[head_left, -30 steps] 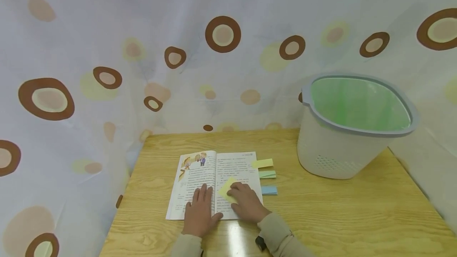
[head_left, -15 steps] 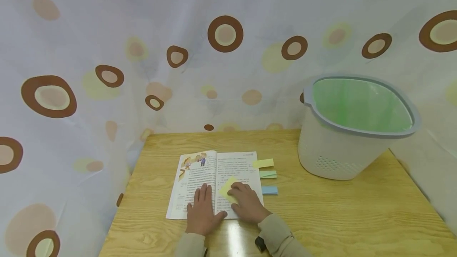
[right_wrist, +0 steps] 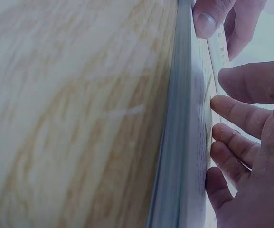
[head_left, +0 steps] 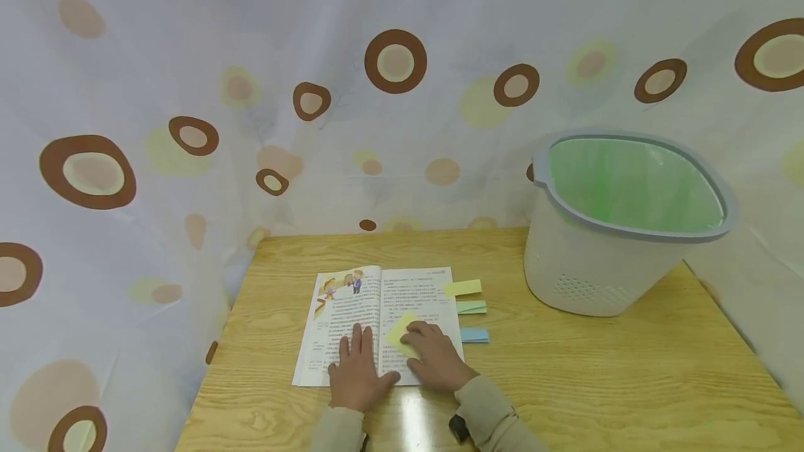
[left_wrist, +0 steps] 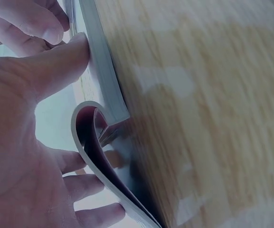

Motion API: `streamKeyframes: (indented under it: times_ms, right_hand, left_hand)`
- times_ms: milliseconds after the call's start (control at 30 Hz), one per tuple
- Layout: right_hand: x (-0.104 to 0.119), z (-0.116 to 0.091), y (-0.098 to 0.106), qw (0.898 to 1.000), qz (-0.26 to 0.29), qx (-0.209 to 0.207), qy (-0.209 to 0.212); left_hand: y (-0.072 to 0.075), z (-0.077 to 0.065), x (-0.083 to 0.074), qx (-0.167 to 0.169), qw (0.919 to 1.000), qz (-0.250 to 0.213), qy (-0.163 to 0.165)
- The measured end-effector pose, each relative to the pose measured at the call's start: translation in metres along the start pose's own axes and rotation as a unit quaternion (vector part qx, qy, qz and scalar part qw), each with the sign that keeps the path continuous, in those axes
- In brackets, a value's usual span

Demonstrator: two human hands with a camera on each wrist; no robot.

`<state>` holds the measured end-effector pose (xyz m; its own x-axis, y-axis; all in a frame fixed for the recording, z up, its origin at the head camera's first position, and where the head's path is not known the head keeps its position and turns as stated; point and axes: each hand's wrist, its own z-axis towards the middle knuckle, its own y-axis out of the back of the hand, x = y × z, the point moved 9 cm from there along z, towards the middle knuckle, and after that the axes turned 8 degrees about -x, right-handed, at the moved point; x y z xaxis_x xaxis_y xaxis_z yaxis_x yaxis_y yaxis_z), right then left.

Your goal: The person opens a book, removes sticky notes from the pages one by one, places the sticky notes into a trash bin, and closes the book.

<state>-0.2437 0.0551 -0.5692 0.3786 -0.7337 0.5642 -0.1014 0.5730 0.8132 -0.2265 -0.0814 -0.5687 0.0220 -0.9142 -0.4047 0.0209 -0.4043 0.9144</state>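
An open book with printed text and a cartoon on its left page lies on the wooden table. My left hand rests spread on the left page, fingers straight, its thumb reaching over the lower edge of the right page. On the right page is a yellow sticky note; the bent fingertips of my right hand rest on it. In the right wrist view, the right fingers meet the page side by side, with the left thumb ahead of them. The left wrist view shows the book's curled left pages.
Yellow, green and blue paper tabs stick out from the book's right edge. A white basket with a grey rim stands at the back right of the table. A patterned curtain hangs behind.
My left hand has shifted slightly to the right, its thumb sliding farther along the bottom of the right page. The right hand stays on the yellow sticky note.
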Motion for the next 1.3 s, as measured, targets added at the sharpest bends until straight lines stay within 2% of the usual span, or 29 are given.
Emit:
streamKeyframes:
  times_ms: [300, 400, 567, 767, 900, 1067, 1300]
  right_hand:
    - [-0.005, 0.006, -0.006, 1.000, -0.007, 0.007, -0.004]
    - [-0.007, 0.008, -0.001, 0.999, 0.036, 0.005, -0.004]
    - [-0.009, 0.013, 0.021, 0.990, 0.140, -0.027, -0.019]
    - [-0.019, 0.015, 0.050, 0.975, 0.190, -0.097, -0.070]
    - [-0.027, 0.014, 0.065, 0.964, 0.220, -0.118, -0.094]
    - [-0.039, 0.013, 0.080, 0.954, 0.241, -0.130, -0.120]
    - [-0.061, 0.014, 0.098, 0.955, 0.222, -0.137, -0.138]
  left_hand:
    - [-0.001, 0.002, 0.004, 0.002, 1.0000, -0.002, 0.006]
    - [-0.003, 0.003, 0.004, 0.002, 1.0000, -0.006, 0.008]
    - [-0.005, 0.005, 0.004, 0.001, 1.0000, -0.006, 0.008]
    - [-0.004, 0.006, 0.006, 0.005, 0.9999, 0.001, 0.012]
    - [-0.004, 0.006, 0.005, 0.006, 0.9999, 0.000, 0.013]
    - [-0.003, 0.006, 0.005, 0.010, 0.9998, 0.000, 0.018]
    - [-0.001, 0.006, 0.003, 0.016, 0.9996, -0.011, 0.021]
